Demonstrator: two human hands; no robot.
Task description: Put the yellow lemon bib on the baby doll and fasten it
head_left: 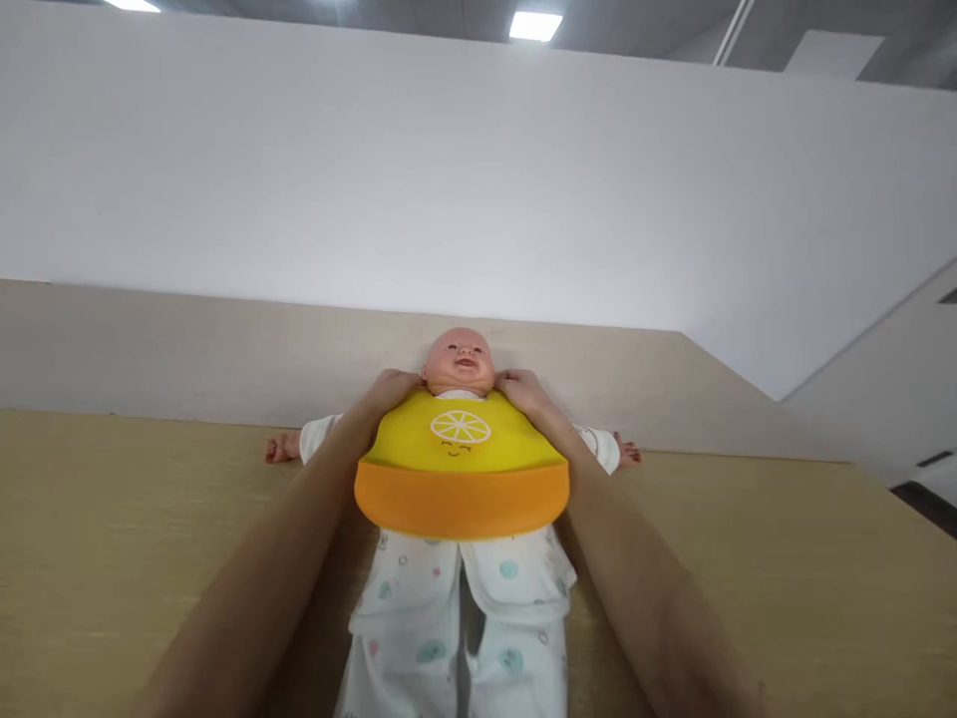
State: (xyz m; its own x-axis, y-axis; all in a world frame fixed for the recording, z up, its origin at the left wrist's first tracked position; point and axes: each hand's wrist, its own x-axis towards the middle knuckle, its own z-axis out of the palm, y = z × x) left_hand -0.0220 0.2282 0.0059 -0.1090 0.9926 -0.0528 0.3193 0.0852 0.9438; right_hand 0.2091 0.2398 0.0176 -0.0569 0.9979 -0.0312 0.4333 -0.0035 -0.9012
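A baby doll (460, 361) lies on its back, arms spread out, dressed in a white patterned outfit (515, 608). Over its chest lies a yellow bib (404, 434) with a lemon-slice print and an orange catch pocket (462, 501) along the bottom. My left hand (394, 389) is closed at the bib's upper left corner, beside the doll's neck. On the other side of the neck, my right hand (523, 389) is closed at the upper right corner. The fingertips of both hands are partly hidden by the neck and the bib.
The doll rests on a wood-toned table (135, 538). Behind its head stands a low beige panel (186, 349), backed by a tall white wall (449, 189). The table's right edge drops off near a pale floor area.
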